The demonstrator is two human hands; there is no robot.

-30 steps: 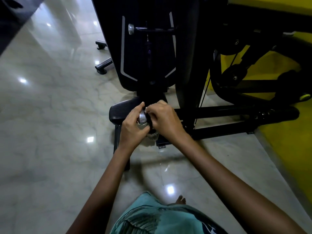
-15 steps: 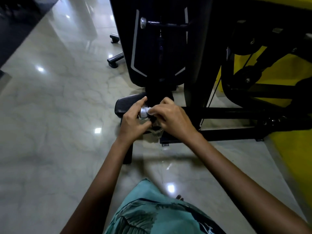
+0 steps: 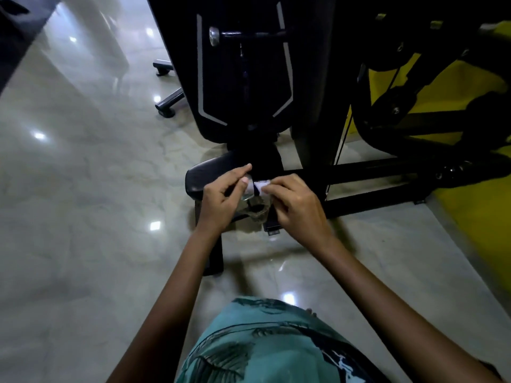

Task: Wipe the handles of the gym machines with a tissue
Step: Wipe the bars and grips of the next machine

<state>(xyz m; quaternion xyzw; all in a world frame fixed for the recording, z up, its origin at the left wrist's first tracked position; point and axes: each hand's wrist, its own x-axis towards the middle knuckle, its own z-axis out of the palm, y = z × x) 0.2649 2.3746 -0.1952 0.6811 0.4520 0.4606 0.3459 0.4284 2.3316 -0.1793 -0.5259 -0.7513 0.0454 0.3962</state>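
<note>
My left hand (image 3: 221, 200) grips a small white tissue roll (image 3: 250, 189) in a crumpled clear wrapper (image 3: 257, 212). My right hand (image 3: 297, 207) pinches the white tissue end (image 3: 262, 186) that sticks out of the roll. Both hands meet in front of a black gym machine. Its padded back (image 3: 243, 87) rises above them and its seat pad (image 3: 206, 174) lies just behind my left hand. A black handle bar with a chrome end cap (image 3: 214, 36) crosses the back pad higher up, well away from both hands.
The machine's black floor frame (image 3: 381, 172) runs to the right over a yellow mat (image 3: 481, 217). Cables and linkage arms (image 3: 392, 106) fill the upper right. Two black feet of other equipment (image 3: 168, 102) stand on the glossy marble floor (image 3: 83, 189) at the left.
Both hands stay together on the tissue roll. More white tissue now shows between my fingers, and my right fingers have shifted to pinch its end. My head has moved slightly.
</note>
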